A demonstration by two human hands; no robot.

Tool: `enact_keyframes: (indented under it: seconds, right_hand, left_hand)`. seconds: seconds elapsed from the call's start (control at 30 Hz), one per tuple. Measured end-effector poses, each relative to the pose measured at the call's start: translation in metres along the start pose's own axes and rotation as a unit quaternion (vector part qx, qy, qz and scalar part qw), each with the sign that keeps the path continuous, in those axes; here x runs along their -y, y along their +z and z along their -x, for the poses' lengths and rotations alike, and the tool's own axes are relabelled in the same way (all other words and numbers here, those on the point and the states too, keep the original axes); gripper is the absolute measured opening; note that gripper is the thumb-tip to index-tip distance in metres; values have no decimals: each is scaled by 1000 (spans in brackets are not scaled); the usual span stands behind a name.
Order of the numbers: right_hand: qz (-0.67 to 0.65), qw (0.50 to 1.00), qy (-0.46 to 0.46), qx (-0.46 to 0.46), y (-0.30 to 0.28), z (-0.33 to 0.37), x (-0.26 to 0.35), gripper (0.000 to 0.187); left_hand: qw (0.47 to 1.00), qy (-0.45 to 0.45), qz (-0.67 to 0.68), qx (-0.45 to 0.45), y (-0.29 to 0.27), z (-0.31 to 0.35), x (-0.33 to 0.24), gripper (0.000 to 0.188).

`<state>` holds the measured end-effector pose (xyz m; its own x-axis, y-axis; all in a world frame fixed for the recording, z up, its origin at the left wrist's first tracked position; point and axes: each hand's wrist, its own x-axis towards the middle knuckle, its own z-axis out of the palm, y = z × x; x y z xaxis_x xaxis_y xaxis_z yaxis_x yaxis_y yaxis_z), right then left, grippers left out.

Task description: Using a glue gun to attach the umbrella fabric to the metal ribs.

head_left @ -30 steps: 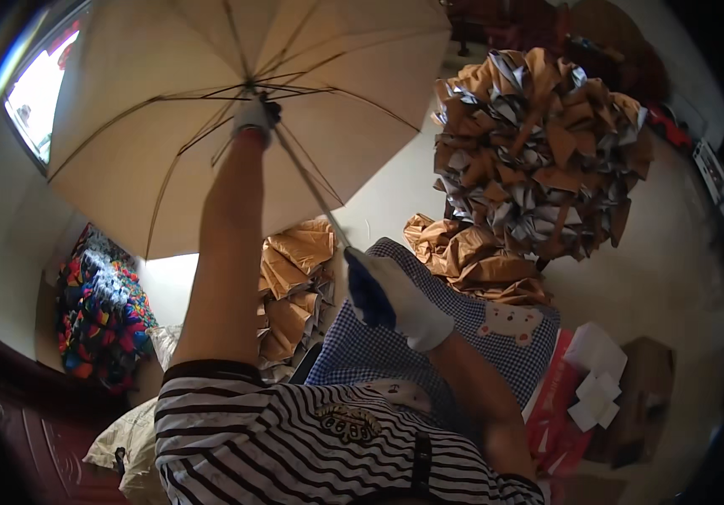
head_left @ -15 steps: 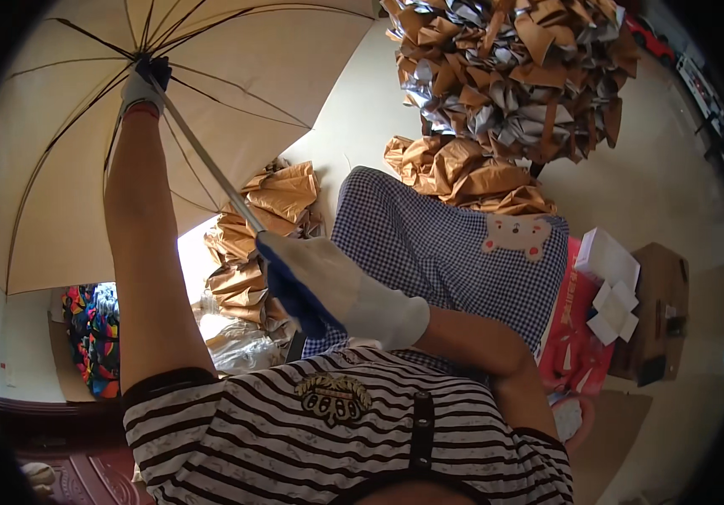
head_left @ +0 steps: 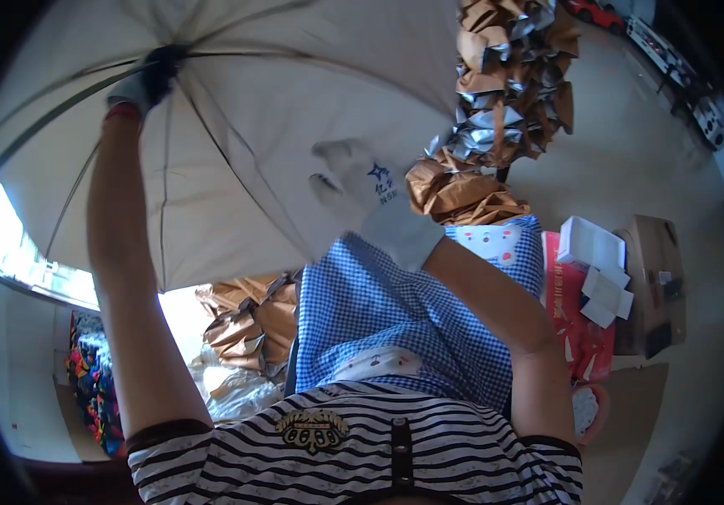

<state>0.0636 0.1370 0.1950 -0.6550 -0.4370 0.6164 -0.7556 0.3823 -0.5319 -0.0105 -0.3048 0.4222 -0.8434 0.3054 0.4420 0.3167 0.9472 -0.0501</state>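
Note:
A large beige umbrella (head_left: 244, 210) is spread at the upper left, its inside and dark ribs facing me. My left hand (head_left: 145, 82), in a white glove with dark blue coating, is closed around the umbrella's centre where the ribs meet. My right hand (head_left: 374, 189), gloved in white with dark print on the back, is off the handle. Its fingers are apart in front of the canopy's right part, slightly blurred, and hold nothing I can see. The umbrella's shaft does not show now. A blue checked apron (head_left: 395, 311) covers my lap below.
A tall stack of brown and silver folded bundles (head_left: 513, 93) stands beyond my right hand. Crumpled brown packaging (head_left: 248, 320) lies under the umbrella's lower edge. White boxes (head_left: 593, 244), a red package (head_left: 576, 328) and a brown carton (head_left: 656, 278) sit at the right.
My right hand has let go of the umbrella's shaft and moved up and right, fingers opening. The canopy has tilted and reaches farther right; my left hand stays at its centre.

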Motion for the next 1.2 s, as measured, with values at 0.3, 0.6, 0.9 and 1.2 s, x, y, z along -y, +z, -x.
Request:
enact_keyframes:
  seconds: [0.3, 0.6, 0.9, 1.2]
  right_hand:
    - [482, 857, 175, 43, -6, 113, -155, 77]
    - [454, 861, 227, 26, 4, 153, -189, 67]
    - [405, 876, 210, 157, 7, 148, -184, 48]
    - [442, 802, 100, -389, -280, -56, -269, 79]
  left_hand:
    - [749, -383, 504, 197, 283, -92, -276, 21]
    - [628, -376, 652, 197, 341, -88, -299, 28]
    - [690, -328, 645, 17, 298, 25, -332, 42]
    - [635, -301, 708, -64, 277, -48, -349, 35]
